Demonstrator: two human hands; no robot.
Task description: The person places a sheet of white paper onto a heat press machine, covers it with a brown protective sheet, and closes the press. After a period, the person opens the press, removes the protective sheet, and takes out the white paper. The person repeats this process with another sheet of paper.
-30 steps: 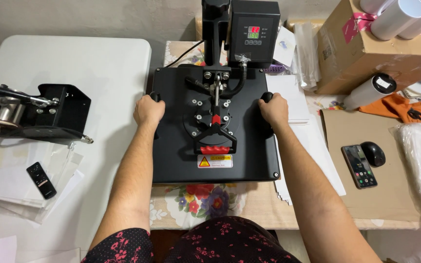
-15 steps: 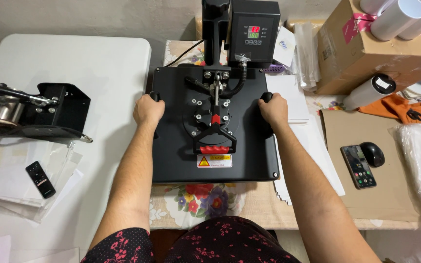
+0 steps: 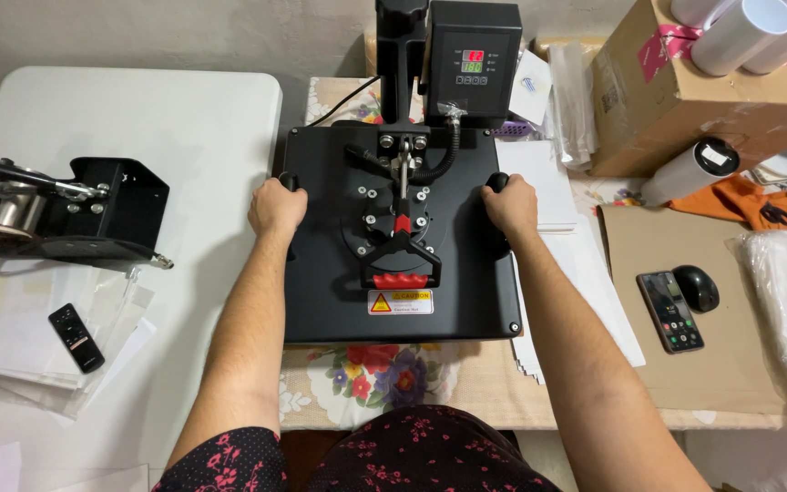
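Note:
A black flat heat press (image 3: 321, 292) sits in front of me on a floral cloth, its top plate lying flat and its control box (image 3: 471, 59) standing at the back. My left hand (image 3: 275, 207) is closed around the black handle on the plate's left edge. My right hand (image 3: 510, 204) grips the matching handle on the right edge. Between them a red-trimmed lever knob (image 3: 401, 264) lies on the plate's middle.
A black mug press (image 3: 56, 205) stands on the white table at left, with papers and a small remote (image 3: 76, 337) near it. To the right lie a phone (image 3: 670, 312), a mouse (image 3: 696, 287), a cardboard box (image 3: 703, 91), white tumblers (image 3: 689, 170) and a clear plastic bag.

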